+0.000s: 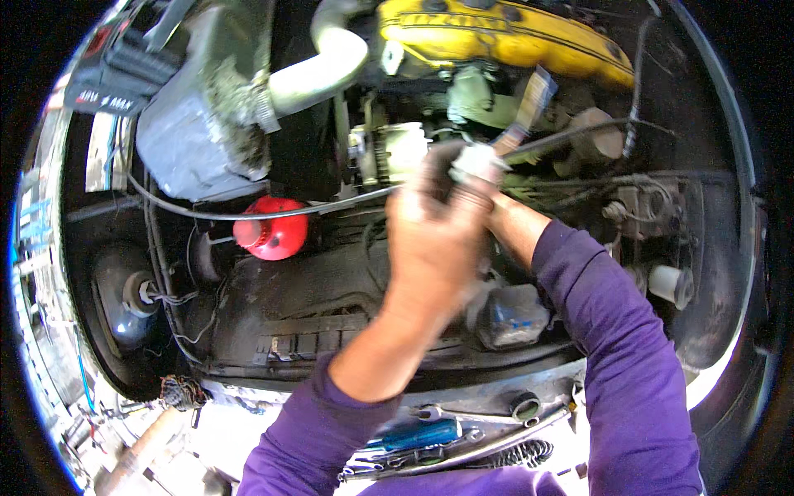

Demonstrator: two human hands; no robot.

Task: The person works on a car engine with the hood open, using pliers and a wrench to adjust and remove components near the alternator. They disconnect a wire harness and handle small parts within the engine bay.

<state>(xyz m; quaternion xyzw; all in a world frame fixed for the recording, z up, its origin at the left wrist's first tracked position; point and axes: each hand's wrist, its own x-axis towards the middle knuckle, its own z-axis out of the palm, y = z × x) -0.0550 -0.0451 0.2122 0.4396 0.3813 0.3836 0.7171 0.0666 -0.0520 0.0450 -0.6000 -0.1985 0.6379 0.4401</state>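
Both my hands are over the middle of an open engine bay, close together and smeared by motion. My left hand (438,240) is closed, its fingers curled around a small white piece (477,163) too blurred to name. My right hand (490,198) is mostly hidden behind the left one, at the same white piece. Just beyond them, a flat brush-like strip (533,103), tan with a bluish end, slants up to the right; whether a hand grips it I cannot tell. A thin black cable (331,205) runs across beside my left hand.
A yellow engine cover (504,35) lies at the far side. A silvery pipe (318,78) joins a dusty grey box (198,124) at left. A red funnel-like part (273,228) sits nearer. Along the front edge lie a blue-handled tool (422,434) and several wrenches.
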